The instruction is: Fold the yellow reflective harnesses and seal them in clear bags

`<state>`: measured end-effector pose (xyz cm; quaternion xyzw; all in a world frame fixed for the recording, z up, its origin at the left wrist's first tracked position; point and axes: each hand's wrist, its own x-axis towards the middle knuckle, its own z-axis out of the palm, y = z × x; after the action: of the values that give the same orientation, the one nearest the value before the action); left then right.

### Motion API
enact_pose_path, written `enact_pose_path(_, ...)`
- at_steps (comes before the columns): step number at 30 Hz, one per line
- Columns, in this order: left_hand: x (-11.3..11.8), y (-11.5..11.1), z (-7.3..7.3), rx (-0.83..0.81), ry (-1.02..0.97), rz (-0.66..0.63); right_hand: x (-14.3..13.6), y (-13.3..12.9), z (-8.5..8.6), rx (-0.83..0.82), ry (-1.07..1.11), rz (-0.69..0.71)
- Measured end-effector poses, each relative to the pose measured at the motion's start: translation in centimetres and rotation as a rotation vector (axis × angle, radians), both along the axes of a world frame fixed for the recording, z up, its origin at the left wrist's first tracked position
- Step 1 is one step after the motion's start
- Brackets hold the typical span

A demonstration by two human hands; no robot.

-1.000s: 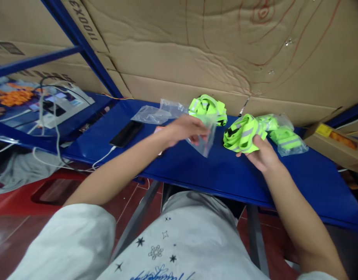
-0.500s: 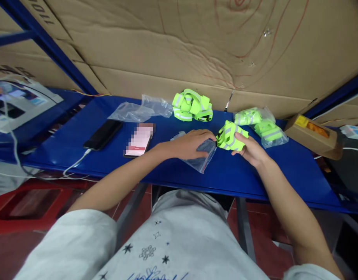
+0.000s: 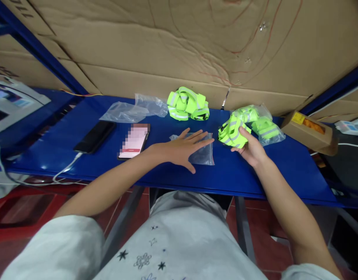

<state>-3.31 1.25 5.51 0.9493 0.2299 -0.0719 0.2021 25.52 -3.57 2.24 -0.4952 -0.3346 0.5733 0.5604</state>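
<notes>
My left hand (image 3: 185, 149) lies flat with fingers spread over a clear zip plastic bag (image 3: 204, 153) on the blue table (image 3: 167, 173). Part of the bag is hidden beneath the palm. My right hand (image 3: 251, 149) grips a folded bundle of neon-yellow reflective straps (image 3: 233, 133), thumb on top and fingers underneath, just to the right of the bag. Behind my left hand sits a looser bundle of the same reflective straps (image 3: 187, 104). Past my right hand, more neon-yellow straps in clear bags (image 3: 266, 128) lie on the table, partly covered by the held bundle.
Two crumpled clear bags (image 3: 125, 112) lie at the back left, near a black power bank (image 3: 95, 137) with a white cable and a lit phone (image 3: 134, 142). A small cardboard box (image 3: 310, 132) stands at the right. A cardboard sheet (image 3: 123, 50) walls off the back.
My left hand has let go of the strap bundle's edge and spread flat over the bag, which now lies flatter. My right hand keeps its grip, the bundle slightly turned.
</notes>
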Motion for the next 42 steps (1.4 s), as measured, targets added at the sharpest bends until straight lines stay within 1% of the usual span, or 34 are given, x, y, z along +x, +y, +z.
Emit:
enact_pose_path(2, 0.8, 0.3, -0.4, 0.008, -0.02, 0.06, -0.2, 0.0, -0.1, -0.025, -0.013, 0.026)
enact_pose_path(4, 1.0, 0.5, -0.3, 0.024, -0.101, 0.111, -0.2, -0.2, -0.1, -0.034, -0.018, 0.024)
enact_pose_path(6, 0.0, 1.0, 0.0, 0.072, -0.25, 0.175, -0.2, -0.4, 0.0, -0.002, -0.014, 0.026)
enact_pose_path(7, -0.9, 1.3, 0.1, 0.104, -0.335, 0.228, -0.3, -0.7, 0.1, 0.023, -0.017, 0.06)
enact_pose_path(8, -1.9, 1.7, 0.1, 0.129, -0.406, 0.302, -0.4, -0.9, 0.2, 0.047, -0.026, 0.129)
enact_pose_path(9, -3.0, 2.2, -0.1, 0.139, -0.447, 0.394, -0.6, -1.2, 0.3, 0.058, -0.042, 0.23)
enact_pose_path(10, -4.1, 2.7, -0.3, 0.113, -0.451, 0.48, -1.0, -1.5, 0.4, 0.051, -0.069, 0.354)
enact_pose_path(11, -5.1, 3.2, -0.6, 0.048, -0.428, 0.541, -1.4, -1.8, 0.5, 0.022, -0.105, 0.488)
enact_pose_path(12, -6.0, 3.7, -1.0, -0.037, -0.398, 0.575, -1.9, -2.0, 0.6, -0.02, -0.148, 0.609)
enact_pose_path(13, -6.6, 4.0, -1.3, -0.126, -0.379, 0.587, -2.3, -2.2, 0.7, -0.064, -0.189, 0.702)
enact_pose_path(14, -7.2, 4.2, -1.5, -0.195, -0.387, 0.589, -2.7, -2.3, 0.7, -0.102, -0.227, 0.762)
enact_pose_path(15, -7.6, 4.2, -1.6, -0.235, -0.422, 0.593, -2.9, -2.4, 0.7, -0.13, -0.256, 0.79)
enact_pose_path(18, -8.4, 3.8, -1.6, -0.267, -0.519, 0.598, -3.1, -2.4, 0.6, -0.162, -0.291, 0.773)
enact_pose_path(21, -9.0, 3.1, -2.1, -0.402, -0.444, 0.566, -2.8, -2.3, 0.5, -0.171, -0.305, 0.762)
enact_pose_path(23, -9.5, 2.9, -2.7, -0.497, -0.434, 0.59, -2.6, -2.3, 0.4, -0.18, -0.311, 0.752)
enact_pose_path(25, -9.9, 2.9, -3.0, -0.498, -0.441, 0.633, -2.7, -2.2, 0.4, -0.199, -0.316, 0.746)
enact_pose_path(26, -9.9, 3.0, -2.9, -0.444, -0.419, 0.654, -2.7, -2.2, 0.3, -0.207, -0.318, 0.747)
enact_pose_path(27, -9.8, 3.0, -2.5, -0.354, -0.376, 0.669, -2.8, -2.1, 0.3, -0.215, -0.319, 0.751)
enact_pose_path(29, -9.1, 2.9, -1.3, -0.118, -0.27, 0.682, -2.9, -2.0, 0.2, -0.226, -0.321, 0.758)
enact_pose_path(31, -8.1, 2.8, 0.2, 0.103, -0.199, 0.668, -2.9, -2.0, 0.2, -0.237, -0.324, 0.756)
enact_pose_path(32, -7.7, 2.7, 0.7, 0.167, -0.188, 0.662, -2.9, -2.0, 0.2, -0.243, -0.327, 0.752)
enact_pose_path(33, -7.3, 2.6, 1.1, 0.194, -0.193, 0.671, -2.9, -2.0, 0.3, -0.245, -0.33, 0.747)
enact_pose_path(34, -7.1, 2.6, 1.3, 0.183, -0.204, 0.692, -2.9, -2.1, 0.3, -0.245, -0.332, 0.743)
enact_pose_path(35, -7.1, 2.5, 1.3, 0.136, -0.216, 0.715, -2.9, -2.1, 0.4, -0.242, -0.331, 0.74)
enact_pose_path(36, -7.2, 2.5, 1.0, 0.056, -0.23, 0.738, -2.9, -2.2, 0.4, -0.238, -0.329, 0.738)
enact_pose_path(39, -8.4, 2.6, -0.4, -0.232, -0.305, 0.769, -2.8, -2.3, 0.4, -0.226, -0.322, 0.736)
enact_pose_path(40, -8.8, 2.6, -0.9, -0.296, -0.34, 0.778, -2.8, -2.3, 0.4, -0.223, -0.324, 0.734)
enact_pose_path(42, -9.3, 2.6, -1.7, -0.359, -0.387, 0.798, -2.7, -2.2, 0.2, -0.216, -0.328, 0.729)
